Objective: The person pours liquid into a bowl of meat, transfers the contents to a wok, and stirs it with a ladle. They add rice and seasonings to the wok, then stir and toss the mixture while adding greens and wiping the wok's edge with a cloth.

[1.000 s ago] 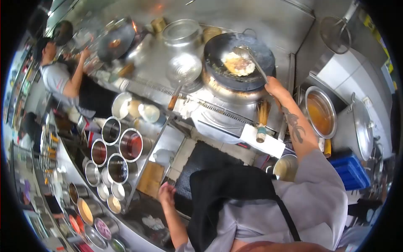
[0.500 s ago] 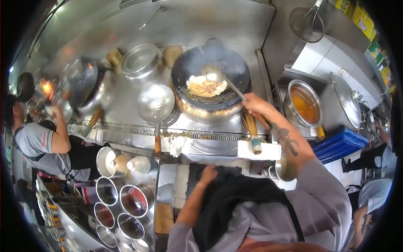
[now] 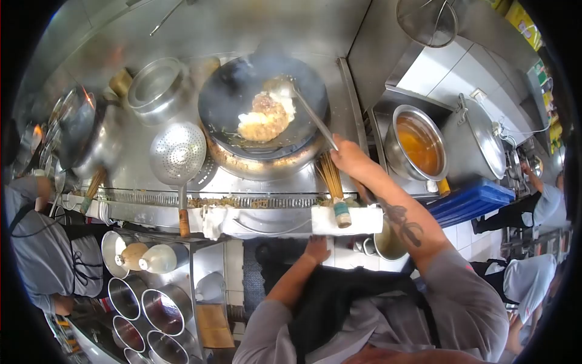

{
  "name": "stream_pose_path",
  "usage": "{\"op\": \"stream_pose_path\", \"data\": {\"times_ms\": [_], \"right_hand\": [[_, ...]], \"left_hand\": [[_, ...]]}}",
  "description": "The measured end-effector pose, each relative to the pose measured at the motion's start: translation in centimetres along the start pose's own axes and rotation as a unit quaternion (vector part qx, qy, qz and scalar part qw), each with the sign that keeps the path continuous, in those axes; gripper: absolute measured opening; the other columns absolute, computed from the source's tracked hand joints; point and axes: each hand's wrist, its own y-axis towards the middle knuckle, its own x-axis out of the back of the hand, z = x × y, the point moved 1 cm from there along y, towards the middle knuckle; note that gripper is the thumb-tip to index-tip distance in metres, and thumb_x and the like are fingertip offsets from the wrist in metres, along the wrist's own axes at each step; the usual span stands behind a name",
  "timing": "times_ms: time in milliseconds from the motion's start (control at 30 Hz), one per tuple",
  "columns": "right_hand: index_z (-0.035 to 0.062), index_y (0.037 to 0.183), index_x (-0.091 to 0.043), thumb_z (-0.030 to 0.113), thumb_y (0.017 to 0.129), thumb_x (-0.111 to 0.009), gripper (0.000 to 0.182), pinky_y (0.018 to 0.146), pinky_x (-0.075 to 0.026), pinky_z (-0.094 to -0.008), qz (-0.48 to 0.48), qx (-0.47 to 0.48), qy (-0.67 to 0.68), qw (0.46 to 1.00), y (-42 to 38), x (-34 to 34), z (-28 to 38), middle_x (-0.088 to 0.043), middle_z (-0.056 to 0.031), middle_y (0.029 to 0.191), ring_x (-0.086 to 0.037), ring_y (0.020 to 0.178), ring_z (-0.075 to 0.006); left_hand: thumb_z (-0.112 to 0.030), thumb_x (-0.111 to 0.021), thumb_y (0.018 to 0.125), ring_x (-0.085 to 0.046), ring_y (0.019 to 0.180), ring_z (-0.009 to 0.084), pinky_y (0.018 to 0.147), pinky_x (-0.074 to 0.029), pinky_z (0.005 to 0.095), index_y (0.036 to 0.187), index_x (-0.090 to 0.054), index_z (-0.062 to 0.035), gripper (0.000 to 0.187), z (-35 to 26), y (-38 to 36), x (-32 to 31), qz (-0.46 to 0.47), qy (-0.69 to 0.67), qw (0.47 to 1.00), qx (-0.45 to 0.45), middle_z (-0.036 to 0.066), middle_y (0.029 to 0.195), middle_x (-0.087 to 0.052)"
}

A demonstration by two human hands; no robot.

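My right hand [image 3: 353, 159] is closed round the handle of a ladle [image 3: 316, 119]. The ladle's bowl is in a black wok [image 3: 227, 100], at the far side of a clump of yellow-white food that looks like egg [image 3: 265, 119], with a reddish-brown patch on top. Steam blurs the back of the wok. My left hand [image 3: 317, 249] hangs low by the counter's front edge, fingers apart, with nothing seen in it. Just below my right hand, a bamboo wok brush [image 3: 331, 182] leans on a white folded cloth [image 3: 364, 219] at the edge.
A perforated skimmer [image 3: 177, 151] lies left of the wok, beside a lidded metal pot [image 3: 156, 91]. To the right stand a pot of amber liquid [image 3: 418, 145] and a large lidded pot [image 3: 476, 142]. Several metal containers [image 3: 163, 310] stand lower left. A co-worker [image 3: 51, 242] is at the left.
The view has swung right, so the stove sits further left. The ladle's bowl has moved to the food's far side, and the food is more bunched. My left hand's fingers have spread.
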Motion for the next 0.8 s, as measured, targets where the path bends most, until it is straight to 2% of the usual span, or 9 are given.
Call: {"op": "stream_pose_path", "data": {"times_ms": [33,67,167,200,367,467,600,733,800], "right_hand": [[-0.0037,0.095,-0.051,0.010,0.084,-0.051,0.018,0.070,-0.047,-0.0484,-0.054,0.026,-0.015,0.998,0.2,-0.7,-0.2,-0.059,-0.0300,0.078,-0.060,0.071,-0.0438],[-0.0048,0.095,-0.052,0.010,0.084,-0.050,0.018,0.063,-0.049,-0.0446,0.039,-0.070,0.067,0.995,0.4,-1.1,-1.0,-0.059,-0.0254,0.074,-0.062,0.062,-0.0360],[-0.0046,0.091,-0.052,0.009,0.085,-0.050,0.015,0.054,-0.049,-0.0393,0.143,-0.137,0.269,0.943,0.9,1.4,-1.1,-0.058,-0.0199,0.070,-0.061,0.053,-0.0272],[-0.0040,0.089,-0.053,0.009,0.085,-0.051,0.014,0.045,-0.044,-0.0333,0.148,-0.154,0.306,0.928,1.3,1.8,-1.4,-0.055,-0.0116,0.065,-0.055,0.046,-0.0183],[-0.0029,0.088,-0.053,0.012,0.086,-0.052,0.015,0.042,-0.041,-0.0316,0.035,-0.068,0.169,0.983,4.6,-1.9,-1.0,-0.053,-0.0046,0.062,-0.048,0.042,-0.0158],[0.0008,0.093,-0.053,0.011,0.089,-0.052,0.011,0.037,-0.039,-0.0267,0.144,-0.197,0.411,0.878,4.9,-3.7,0.7,-0.050,-0.0015,0.066,-0.045,0.044,-0.0095],[0.0017,0.100,-0.051,0.009,0.091,-0.052,0.012,0.036,-0.038,-0.0250,0.230,-0.238,0.525,0.784,2.5,-0.1,-0.3,-0.050,-0.0011,0.067,-0.044,0.045,-0.0076],[0.0004,0.104,-0.052,0.010,0.092,-0.049,0.016,0.040,-0.043,-0.0274,0.251,-0.205,0.354,0.877,2.7,2.0,-0.8,-0.054,-0.0044,0.071,-0.049,0.048,-0.0107],[-0.0023,0.105,-0.051,0.011,0.091,-0.048,0.020,0.045,-0.047,-0.0288,0.124,-0.124,0.075,0.982,3.4,-0.6,0.5,-0.057,-0.0095,0.073,-0.054,0.049,-0.0160]], "left_hand": [[-0.039,-0.060,0.078,-0.034,0.128,0.0420,0.107,-0.023,0.0535,0.132,-0.032,0.0089,0.077,-0.1,0.2,-0.5,0.002,-0.002,1.000,0.002,0.029,0.135,-0.037],[-0.038,-0.060,0.078,-0.031,0.130,0.0415,0.108,-0.022,0.0528,0.133,-0.030,0.0085,0.078,-0.1,0.3,-0.9,0.013,0.013,1.000,0.011,0.029,0.137,-0.035],[-0.036,-0.060,0.078,-0.026,0.133,0.0409,0.111,-0.018,0.0512,0.136,-0.026,0.0075,0.081,0.1,0.4,-2.3,0.021,0.025,0.999,0.026,0.028,0.140,-0.031],[-0.035,-0.061,0.077,-0.026,0.133,0.0409,0.111,-0.019,0.0511,0.136,-0.027,0.0074,0.080,0.1,0.4,-2.2,0.011,0.027,0.999,0.026,0.028,0.139,-0.032],[-0.030,-0.060,0.076,-0.032,0.129,0.0418,0.109,-0.021,0.0509,0.132,-0.034,0.0093,0.074,-0.7,-0.4,-2.2,-0.048,0.010,0.998,0.041,0.027,0.136,-0.038],[-0.029,-0.060,0.076,-0.033,0.129,0.0423,0.109,-0.021,0.0512,0.132,-0.035,0.0096,0.073,-1.0,-0.3,-2.6,-0.067,0.031,0.996,0.044,0.027,0.134,-0.039],[-0.028,-0.060,0.076,-0.034,0.128,0.0423,0.109,-0.021,0.0513,0.132,-0.035,0.0095,0.072,-0.8,-0.3,-2.2,-0.060,0.013,0.997,0.052,0.027,0.133,-0.040],[-0.027,-0.059,0.076,-0.034,0.127,0.0420,0.109,-0.022,0.0517,0.132,-0.035,0.0088,0.071,-1.1,-0.4,-1.6,-0.044,0.025,0.997,0.053,0.027,0.133,-0.041],[-0.027,-0.060,0.076,-0.034,0.127,0.0418,0.109,-0.021,0.0521,0.132,-0.035,0.0082,0.070,-1.4,-0.3,-1.3,-0.040,0.028,0.997,0.055,0.027,0.133,-0.041]]}}
